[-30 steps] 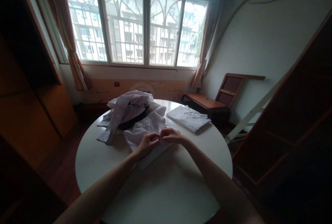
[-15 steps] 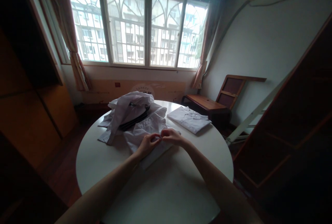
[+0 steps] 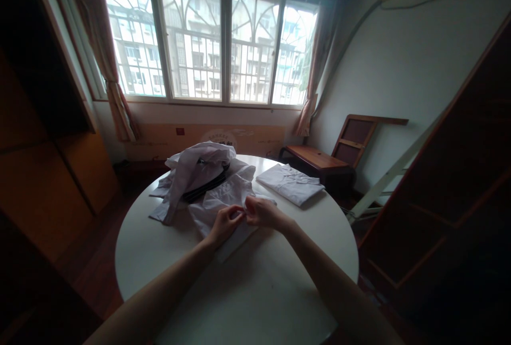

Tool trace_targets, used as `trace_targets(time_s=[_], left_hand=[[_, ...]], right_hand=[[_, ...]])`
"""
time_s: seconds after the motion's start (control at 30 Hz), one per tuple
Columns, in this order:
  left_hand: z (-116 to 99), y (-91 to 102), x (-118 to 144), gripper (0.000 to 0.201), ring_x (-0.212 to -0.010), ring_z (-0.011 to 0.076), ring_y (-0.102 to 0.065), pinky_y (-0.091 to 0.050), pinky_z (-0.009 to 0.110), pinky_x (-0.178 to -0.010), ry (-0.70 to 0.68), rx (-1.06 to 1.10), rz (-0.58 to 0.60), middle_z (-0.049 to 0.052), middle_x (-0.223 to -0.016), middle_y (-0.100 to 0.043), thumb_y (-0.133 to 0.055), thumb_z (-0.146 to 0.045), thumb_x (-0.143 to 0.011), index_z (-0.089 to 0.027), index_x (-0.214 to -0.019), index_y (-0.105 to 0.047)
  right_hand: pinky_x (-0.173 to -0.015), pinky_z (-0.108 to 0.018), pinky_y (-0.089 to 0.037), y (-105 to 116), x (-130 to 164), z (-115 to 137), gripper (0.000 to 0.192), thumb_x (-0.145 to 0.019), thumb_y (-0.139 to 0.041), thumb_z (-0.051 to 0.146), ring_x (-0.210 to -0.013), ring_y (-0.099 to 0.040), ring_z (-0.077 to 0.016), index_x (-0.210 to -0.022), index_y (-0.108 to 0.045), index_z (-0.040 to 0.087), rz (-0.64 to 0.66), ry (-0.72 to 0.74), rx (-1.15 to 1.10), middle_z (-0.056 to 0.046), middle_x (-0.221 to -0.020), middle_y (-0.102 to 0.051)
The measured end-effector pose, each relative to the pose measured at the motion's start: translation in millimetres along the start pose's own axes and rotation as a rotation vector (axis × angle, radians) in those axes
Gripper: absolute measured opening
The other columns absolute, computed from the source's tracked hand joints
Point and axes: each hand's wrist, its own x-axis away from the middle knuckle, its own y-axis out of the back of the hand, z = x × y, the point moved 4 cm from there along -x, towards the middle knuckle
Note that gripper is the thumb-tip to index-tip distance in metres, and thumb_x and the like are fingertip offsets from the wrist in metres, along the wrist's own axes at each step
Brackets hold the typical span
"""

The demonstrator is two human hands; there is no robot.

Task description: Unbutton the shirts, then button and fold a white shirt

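A white shirt (image 3: 205, 214) lies spread on the round white table (image 3: 255, 302) in front of me. My left hand (image 3: 228, 223) pinches its fabric with thumb and forefinger. Right beside it, fingertips nearly meeting, my right hand (image 3: 259, 213) is closed on the same shirt. The small bit between the fingertips is hidden. Behind the hands, to the left, sits a loose heap of white clothing (image 3: 191, 161) with a dark stack (image 3: 205, 185) showing under it. A neatly folded white shirt (image 3: 290, 185) rests at the table's right rear.
Past the table, a long cardboard box (image 3: 159, 142) leans below the window. A low wooden bench (image 3: 315, 157) and a wooden frame (image 3: 353, 137) stand at the back right. Wooden cabinets (image 3: 80, 174) are on the left, and a dark leaning panel (image 3: 447, 185) is on the right.
My right hand has curled tighter and turned slightly at the shirt. My left hand keeps its pinch, almost still. The clothing heap and folded shirt stay in place.
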Motion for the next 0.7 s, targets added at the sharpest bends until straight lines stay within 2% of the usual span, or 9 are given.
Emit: trace_targets(time_s=[0.17, 0.4, 0.53, 0.7], left_hand=[[-1.1, 3.6, 0.0, 0.022, -0.074, 0.0162, -0.060, -0.045, 0.025, -0.068, 0.031, 0.023, -0.053, 0.004, -0.081, -0.068, -0.054, -0.031, -0.075, -0.015, -0.082, -0.066], [2.7, 2.7, -1.4, 0.021, -0.075, 0.0165, -0.059, -0.044, 0.026, -0.069, 0.036, 0.016, -0.055, 0.004, -0.081, -0.067, -0.053, -0.030, -0.074, -0.015, -0.082, -0.066], [3.8, 0.7, -1.1, 0.022, -0.074, 0.0161, -0.059, -0.044, 0.025, -0.067, 0.035, 0.011, -0.050, 0.004, -0.080, -0.067, -0.052, -0.032, -0.075, -0.015, -0.081, -0.065], [1.2, 1.4, -1.1, 0.023, -0.071, 0.0155, -0.058, -0.044, 0.025, -0.065, 0.038, 0.012, -0.067, 0.003, -0.077, -0.066, -0.052, -0.033, -0.075, -0.015, -0.080, -0.065]], right_hand=[[-0.053, -0.021, -0.025, 8.2, 0.0, 6.0, 0.014, -0.071, -0.057, 0.028, -0.060, -0.046, -0.0105, -0.076, -0.050, 0.016, -0.023, 0.031, -0.013, -0.001, -0.070, -0.054], [-0.054, -0.020, -0.028, 3.0, -0.8, -0.4, 0.014, -0.072, -0.057, 0.024, -0.062, -0.049, -0.0108, -0.081, -0.050, 0.016, -0.027, -0.012, -0.086, -0.001, -0.072, -0.056], [-0.054, -0.020, -0.028, 5.9, -0.8, 1.2, 0.011, -0.070, -0.059, 0.021, -0.063, -0.050, -0.0116, -0.078, -0.053, 0.017, -0.013, -0.032, -0.040, -0.001, -0.072, -0.057], [-0.057, -0.022, -0.029, 11.6, -1.6, 4.5, 0.008, -0.067, -0.062, 0.022, -0.066, -0.051, -0.0126, -0.071, -0.056, 0.018, -0.073, -0.031, 0.009, -0.002, -0.073, -0.059]])
